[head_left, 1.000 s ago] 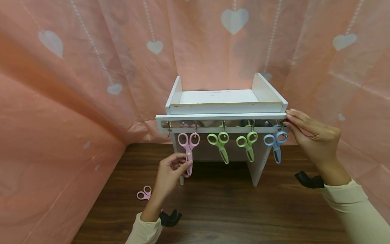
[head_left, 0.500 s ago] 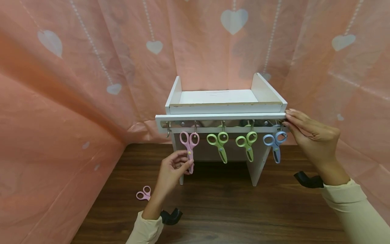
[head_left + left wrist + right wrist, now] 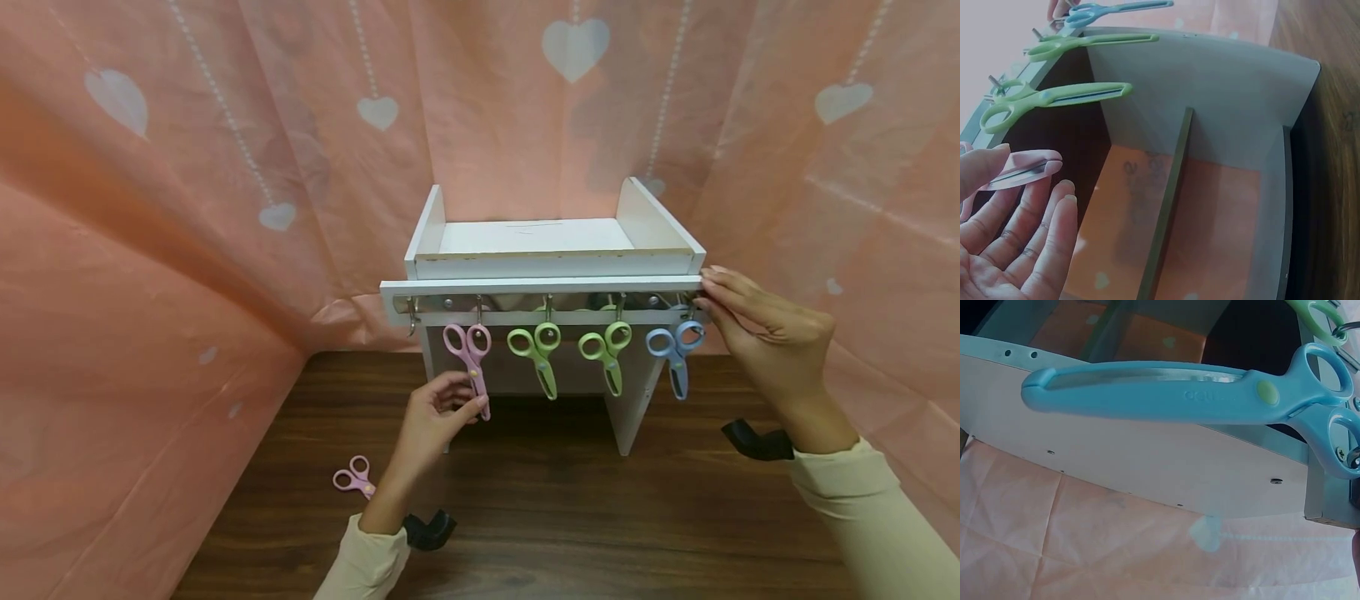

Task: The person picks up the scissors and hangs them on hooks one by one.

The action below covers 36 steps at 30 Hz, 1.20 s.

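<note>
In the head view my left hand (image 3: pixel 429 425) pinches pink scissors (image 3: pixel 474 367) by the blade end, thumb on top and fingers beneath. Their handle loops are up at the second hook from the left on a white hook rail (image 3: pixel 540 285). My right hand (image 3: pixel 787 337) grips the rail's right end between thumb and fingers. Along the rail hang green scissors (image 3: pixel 542 358), another green pair (image 3: pixel 611 358) and blue scissors (image 3: pixel 677 358), blades down. The blue pair lies nearest the right hand. The leftmost hook (image 3: pixel 412 317) holds nothing.
Behind the rail stands a white shelf unit (image 3: pixel 660 217) with side panels and a divider (image 3: pixel 1169 200) inside. A second pair of pink scissors (image 3: pixel 360 479) lies on the dark wooden surface (image 3: pixel 570 517), partly behind the left forearm. Pink heart-patterned cloth (image 3: pixel 495 108) surrounds it.
The left hand has shifted a little right and up, swinging the pink scissors' blade tips to the right. The right hand keeps its place at the rail end.
</note>
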Each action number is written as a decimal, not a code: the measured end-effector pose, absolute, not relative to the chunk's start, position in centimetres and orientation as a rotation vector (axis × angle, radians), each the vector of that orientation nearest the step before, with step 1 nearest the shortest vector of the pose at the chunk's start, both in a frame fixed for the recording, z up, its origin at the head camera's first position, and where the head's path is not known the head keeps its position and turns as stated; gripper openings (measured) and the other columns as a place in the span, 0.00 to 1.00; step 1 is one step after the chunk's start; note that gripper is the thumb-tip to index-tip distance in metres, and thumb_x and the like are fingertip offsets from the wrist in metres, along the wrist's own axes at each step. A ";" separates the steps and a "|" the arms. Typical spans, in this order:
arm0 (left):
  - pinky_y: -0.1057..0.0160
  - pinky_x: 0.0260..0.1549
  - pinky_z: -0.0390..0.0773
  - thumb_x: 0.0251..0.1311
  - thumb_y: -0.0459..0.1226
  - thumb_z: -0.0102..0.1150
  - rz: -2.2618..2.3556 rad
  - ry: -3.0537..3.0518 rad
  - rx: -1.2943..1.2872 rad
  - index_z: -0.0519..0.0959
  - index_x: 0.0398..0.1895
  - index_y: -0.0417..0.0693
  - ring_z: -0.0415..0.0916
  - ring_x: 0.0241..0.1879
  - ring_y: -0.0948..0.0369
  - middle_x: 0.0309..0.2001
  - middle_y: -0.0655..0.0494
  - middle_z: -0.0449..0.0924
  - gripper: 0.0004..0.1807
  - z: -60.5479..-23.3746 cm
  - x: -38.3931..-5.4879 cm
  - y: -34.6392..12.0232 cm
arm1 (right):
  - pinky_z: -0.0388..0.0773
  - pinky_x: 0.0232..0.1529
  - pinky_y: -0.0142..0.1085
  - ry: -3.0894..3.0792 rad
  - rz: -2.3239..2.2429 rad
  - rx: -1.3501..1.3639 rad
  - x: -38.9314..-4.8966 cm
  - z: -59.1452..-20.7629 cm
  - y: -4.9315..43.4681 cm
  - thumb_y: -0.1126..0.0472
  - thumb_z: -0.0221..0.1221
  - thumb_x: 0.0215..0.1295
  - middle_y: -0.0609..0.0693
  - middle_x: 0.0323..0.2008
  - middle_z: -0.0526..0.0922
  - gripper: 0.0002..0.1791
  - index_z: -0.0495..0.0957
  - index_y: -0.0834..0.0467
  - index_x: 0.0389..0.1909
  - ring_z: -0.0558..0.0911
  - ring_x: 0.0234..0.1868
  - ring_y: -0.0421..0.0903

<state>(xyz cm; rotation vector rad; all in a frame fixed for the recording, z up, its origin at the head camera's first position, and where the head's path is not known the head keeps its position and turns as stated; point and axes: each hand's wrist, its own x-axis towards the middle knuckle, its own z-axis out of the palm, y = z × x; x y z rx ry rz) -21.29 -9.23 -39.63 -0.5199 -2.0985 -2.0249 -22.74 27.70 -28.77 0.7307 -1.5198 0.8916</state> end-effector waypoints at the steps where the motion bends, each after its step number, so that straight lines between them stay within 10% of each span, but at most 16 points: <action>1: 0.63 0.33 0.86 0.60 0.26 0.68 -2.027 -2.100 -0.516 0.81 0.50 0.33 0.83 0.32 0.61 0.38 0.39 0.85 0.15 -39.6 -21.3 -9.2 | 0.80 0.55 0.30 -1.518 0.896 0.733 -22.8 -28.8 27.7 0.72 0.74 0.53 0.68 0.39 0.86 0.10 0.88 0.70 0.36 0.88 0.49 0.49; 25: 0.56 0.37 0.87 0.66 0.33 0.66 -2.029 -2.217 -0.594 0.82 0.53 0.38 0.84 0.42 0.41 0.44 0.41 0.86 0.14 -41.0 -22.0 -10.0 | 0.81 0.55 0.31 -1.505 0.895 0.742 -23.0 -29.1 27.9 0.72 0.74 0.52 0.69 0.39 0.86 0.09 0.88 0.70 0.35 0.88 0.48 0.50; 36: 0.53 0.36 0.87 0.67 0.35 0.65 -2.009 -2.260 -0.583 0.82 0.53 0.42 0.85 0.39 0.50 0.43 0.41 0.85 0.13 -41.5 -21.2 -10.9 | 0.80 0.55 0.31 -1.517 0.909 0.740 -22.7 -28.9 27.8 0.74 0.73 0.52 0.69 0.39 0.86 0.09 0.88 0.71 0.35 0.88 0.49 0.50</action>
